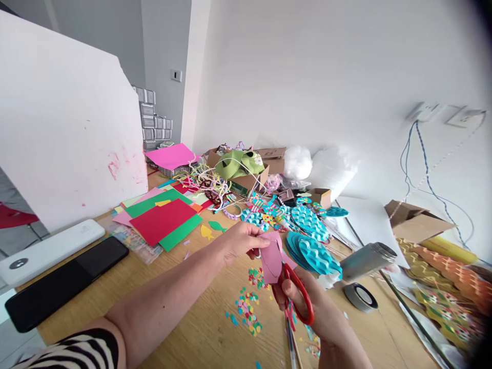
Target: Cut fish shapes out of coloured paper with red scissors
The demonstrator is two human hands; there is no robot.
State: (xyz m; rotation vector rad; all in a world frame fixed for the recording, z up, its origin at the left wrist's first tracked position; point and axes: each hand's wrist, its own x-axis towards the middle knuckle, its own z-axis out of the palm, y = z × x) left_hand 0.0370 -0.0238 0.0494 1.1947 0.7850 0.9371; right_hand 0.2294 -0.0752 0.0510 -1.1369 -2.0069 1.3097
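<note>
A piece of pink paper (272,259) with a curved line drawn on it is pinched at its upper edge by my left hand (246,241). My right hand (303,294) grips red-handled scissors (305,302), fingers through the loops. The blades meet the paper's right side and are mostly hidden by it. Below the paper, small coloured paper dots (249,307) are scattered on the wooden table (184,312). A yellow paper fish (206,232) and a green paper fish (217,226) lie left of the paper.
Coloured paper sheets (163,220) are stacked on the left near a black phone (69,282) and a white power bank (49,251). Blue wavy discs (315,253), a metal bottle (369,260) and its lid (360,297) stand right. Craft boxes (249,182) line the back.
</note>
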